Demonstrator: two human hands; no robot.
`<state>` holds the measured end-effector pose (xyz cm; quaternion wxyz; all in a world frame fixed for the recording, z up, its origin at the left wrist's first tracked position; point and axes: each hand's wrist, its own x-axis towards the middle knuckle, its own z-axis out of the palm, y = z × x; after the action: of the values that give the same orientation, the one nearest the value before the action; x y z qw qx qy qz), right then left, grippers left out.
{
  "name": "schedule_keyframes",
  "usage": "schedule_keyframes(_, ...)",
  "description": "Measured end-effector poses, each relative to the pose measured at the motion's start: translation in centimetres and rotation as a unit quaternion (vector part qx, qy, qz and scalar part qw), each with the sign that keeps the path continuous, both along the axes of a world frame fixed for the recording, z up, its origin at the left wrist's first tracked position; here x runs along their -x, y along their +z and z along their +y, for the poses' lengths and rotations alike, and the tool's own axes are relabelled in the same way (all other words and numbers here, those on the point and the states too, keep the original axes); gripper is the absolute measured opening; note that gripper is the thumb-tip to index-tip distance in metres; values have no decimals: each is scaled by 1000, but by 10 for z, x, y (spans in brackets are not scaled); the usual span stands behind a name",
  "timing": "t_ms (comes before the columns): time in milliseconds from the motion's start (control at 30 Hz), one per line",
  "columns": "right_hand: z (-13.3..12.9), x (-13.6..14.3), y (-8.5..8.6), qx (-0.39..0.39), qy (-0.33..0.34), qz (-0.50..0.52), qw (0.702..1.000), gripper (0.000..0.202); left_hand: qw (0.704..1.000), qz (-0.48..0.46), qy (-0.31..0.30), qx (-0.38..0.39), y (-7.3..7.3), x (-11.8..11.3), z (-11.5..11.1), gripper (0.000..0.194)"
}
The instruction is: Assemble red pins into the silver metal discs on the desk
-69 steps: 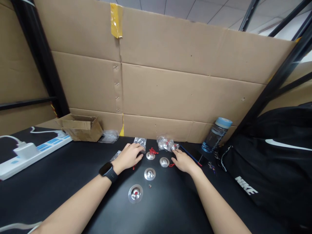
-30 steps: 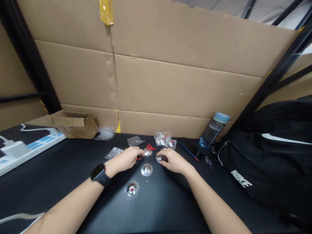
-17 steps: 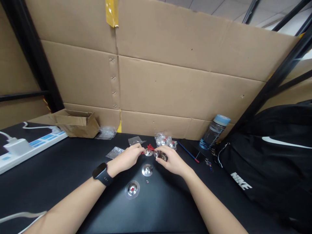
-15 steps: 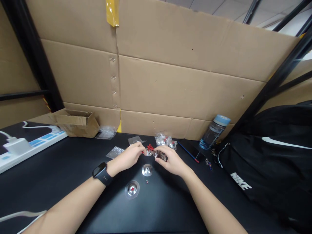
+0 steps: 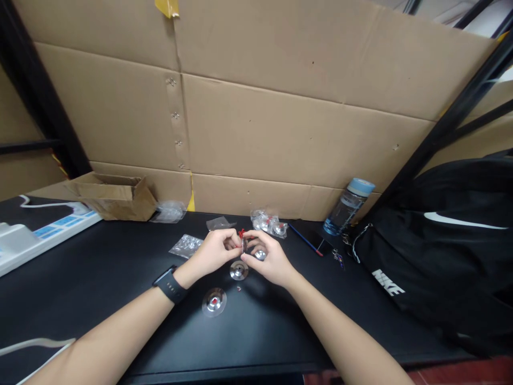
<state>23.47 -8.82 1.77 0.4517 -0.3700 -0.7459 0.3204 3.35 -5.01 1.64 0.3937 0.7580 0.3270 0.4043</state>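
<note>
Between my two hands a small domed metal disc [image 5: 245,245] is held up nearly edge-on. My right hand [image 5: 269,259] grips its rim between thumb and fingers. My left hand [image 5: 219,249] is closed in a pinch at the disc's left face, where a bit of red cord shows at the fingertips. More red cord [image 5: 241,233] sticks up behind the disc. Another shiny disc [image 5: 260,255] is partly hidden under my right hand. On the table below lie a plain domed disc [image 5: 239,270] and one with a red centre [image 5: 214,302]. A tiny red-and-white scrap [image 5: 239,289] lies near them.
Bagged discs [image 5: 269,223] and clear plastic bags [image 5: 186,245] lie around the hands. A pen [image 5: 304,239], phone [image 5: 323,245] and water bottle [image 5: 348,208] are at right, beside a black bag [image 5: 436,256]. At left are a cardboard box [image 5: 116,200] and power strip [image 5: 60,233].
My hands have come together, and the disc is now turned edge-on between them. The view has shifted, so the table's front edge shows.
</note>
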Motion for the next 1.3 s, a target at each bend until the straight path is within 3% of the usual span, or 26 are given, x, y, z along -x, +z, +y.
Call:
schedule_keyframes(267, -4, 4, 1, 25, 14, 64, 998, 48, 999, 15, 30, 4, 9, 1, -2, 23)
schedule_keyframes(467, -4, 10, -5, 38, -4, 114, 993, 51, 1000, -2, 3, 6, 13, 0, -5, 25)
schedule_keyframes(867, -3, 15, -12, 213, 21, 208, 954, 54, 988, 137, 13, -66, 15, 12, 0, 22)
schedule_keyframes(1033, -5, 17, -10, 172, 8, 200, 965, 54, 969, 198, 22, -149, 17, 11, -2, 23)
schedule_keyframes(1167, -5, 15, -8, 106, -7, 138, 985, 51, 955, 222, 18, -194, 15, 9, -4, 19)
schedule_keyframes(1300, -5, 12, -5, 66, -24, 86, 994, 50, 954, 206, 28, -215, 16, 9, -6, 16)
